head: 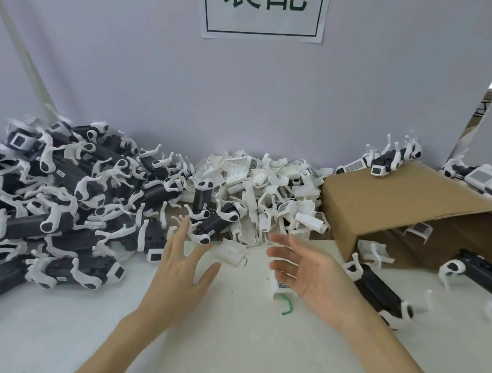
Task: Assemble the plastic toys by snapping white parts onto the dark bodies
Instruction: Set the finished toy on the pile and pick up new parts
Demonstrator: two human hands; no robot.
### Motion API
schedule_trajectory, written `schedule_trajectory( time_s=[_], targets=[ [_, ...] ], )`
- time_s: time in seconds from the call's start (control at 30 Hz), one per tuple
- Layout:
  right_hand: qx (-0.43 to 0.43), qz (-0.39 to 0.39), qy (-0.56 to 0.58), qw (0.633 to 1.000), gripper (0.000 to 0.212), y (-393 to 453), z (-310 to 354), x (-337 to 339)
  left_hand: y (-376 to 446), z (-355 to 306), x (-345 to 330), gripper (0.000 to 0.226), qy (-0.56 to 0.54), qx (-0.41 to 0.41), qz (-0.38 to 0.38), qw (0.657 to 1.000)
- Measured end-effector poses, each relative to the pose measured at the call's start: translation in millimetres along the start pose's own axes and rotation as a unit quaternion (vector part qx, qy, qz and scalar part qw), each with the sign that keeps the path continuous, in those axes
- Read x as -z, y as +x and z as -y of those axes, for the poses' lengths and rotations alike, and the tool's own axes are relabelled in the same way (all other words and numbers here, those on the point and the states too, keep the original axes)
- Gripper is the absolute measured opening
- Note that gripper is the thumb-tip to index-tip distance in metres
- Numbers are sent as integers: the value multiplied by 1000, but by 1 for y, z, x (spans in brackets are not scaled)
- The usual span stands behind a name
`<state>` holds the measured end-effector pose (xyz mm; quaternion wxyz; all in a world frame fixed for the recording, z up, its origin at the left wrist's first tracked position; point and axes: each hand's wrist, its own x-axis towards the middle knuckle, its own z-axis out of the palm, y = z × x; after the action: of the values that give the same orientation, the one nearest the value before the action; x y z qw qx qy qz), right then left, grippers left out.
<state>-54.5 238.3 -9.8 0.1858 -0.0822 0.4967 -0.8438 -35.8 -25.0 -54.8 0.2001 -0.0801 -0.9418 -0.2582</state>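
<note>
Both hands hold nothing, fingers spread: the left hand (184, 265) and right hand (310, 275) reach apart toward a dark body (212, 223) at frame centre, with a white part (230, 253) just below it. The body's long axis seems to run lower left to upper right, though blur hides which end is its head. A hasty grab could snag its thin legs or drag down the loose pile (268, 188) behind.
</note>
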Motion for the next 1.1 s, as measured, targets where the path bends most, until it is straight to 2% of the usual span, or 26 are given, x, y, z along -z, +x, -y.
schedule_trajectory(
  time_s=[0.1,0.23,0.4,0.6,0.67,0.8,0.9,0.93,1.03,1.1],
  targets=[
    [-16,-11,-21,1000,34,2,-6,1,14,4,2,48,-25,20,6,999],
    [-28,-25,-23,999,34,5,-11,3,20,4,7,30,-179,71,-20,981],
    [-27,-35,-21,999,33,5,-11,3,11,7,5,36,-159,42,-22,986],
    [-26,-54,-15,998,29,6,-15,4,3,-12,19,30,-291,41,-68,953],
    [-21,-53,-7,998,31,7,-17,2,-2,-21,26,31,-358,41,-66,930],
    [-24,-46,13,999,51,6,-19,-6,-8,-37,38,33,-481,35,-37,875],
    [-22,22,21,999,55,2,-16,-11,-9,-46,43,15,-575,19,-10,818],
    [-23,44,14,999,57,1,-16,-12,-10,-48,43,15,-587,20,-7,810],
    [-20,58,-96,993,64,1,-20,-16,-10,-49,43,16,-556,14,-20,831],
    [-4,23,-170,985,51,1,-27,-21,-11,-46,42,22,-470,2,-43,882]
  ],
)
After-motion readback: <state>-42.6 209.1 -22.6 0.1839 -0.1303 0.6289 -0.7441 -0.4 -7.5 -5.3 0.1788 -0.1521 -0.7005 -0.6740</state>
